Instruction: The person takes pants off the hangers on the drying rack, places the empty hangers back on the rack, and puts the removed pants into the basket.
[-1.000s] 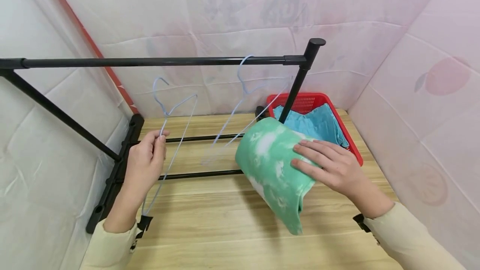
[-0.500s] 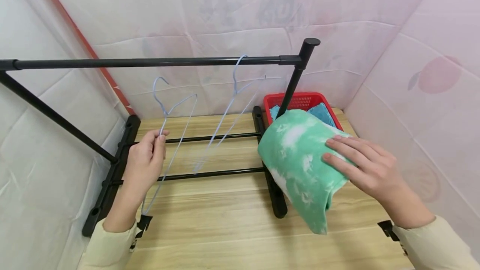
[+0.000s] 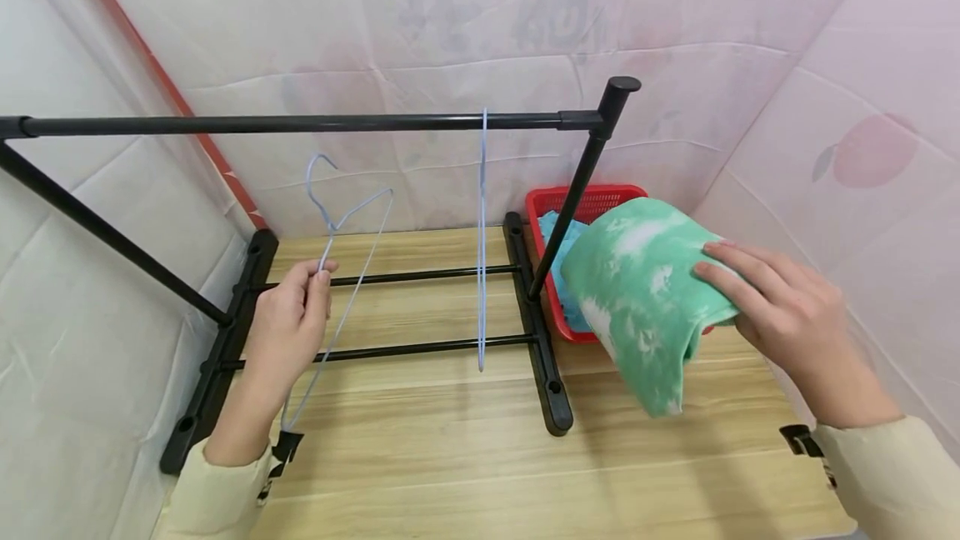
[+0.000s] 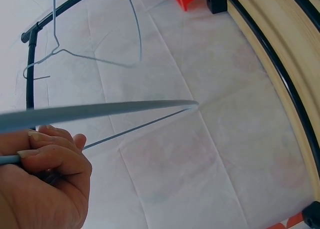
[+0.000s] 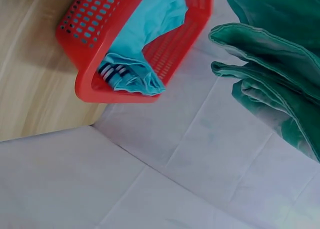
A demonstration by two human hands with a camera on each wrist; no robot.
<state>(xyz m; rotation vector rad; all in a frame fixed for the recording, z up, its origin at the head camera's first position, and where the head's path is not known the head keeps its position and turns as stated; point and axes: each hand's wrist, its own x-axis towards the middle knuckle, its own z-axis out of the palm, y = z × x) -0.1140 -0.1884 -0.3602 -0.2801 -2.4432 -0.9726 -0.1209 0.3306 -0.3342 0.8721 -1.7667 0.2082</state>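
My left hand (image 3: pixel 288 319) pinches the wire of a light-blue hanger (image 3: pixel 362 277), whose hook points up, apart from the rack's bar. In the left wrist view the same hanger (image 4: pixel 125 107) crosses close to the camera. My right hand (image 3: pixel 787 319) grips a folded green-and-white tie-dye cloth (image 3: pixel 637 290) in mid-air, fingers on top and thumb hidden underneath. The cloth hangs over part of a red basket (image 3: pixel 543 273). Layered edges of the cloth (image 5: pixel 280 64) show in the right wrist view, where the hand itself is out of sight.
A second blue hanger (image 3: pixel 482 240) hangs edge-on from the black rack's top bar (image 3: pixel 337 123). Light-blue folded fabric (image 5: pixel 145 24) lies in the basket. The rack stands on a wooden table (image 3: pixel 420 457) between pale sheet walls (image 3: pixel 847 215).
My right hand has carried the green cloth rightward and slightly away, uncovering the rack's right foot. The hanger on the bar has turned edge-on. The left hand keeps its hold, nearly still.
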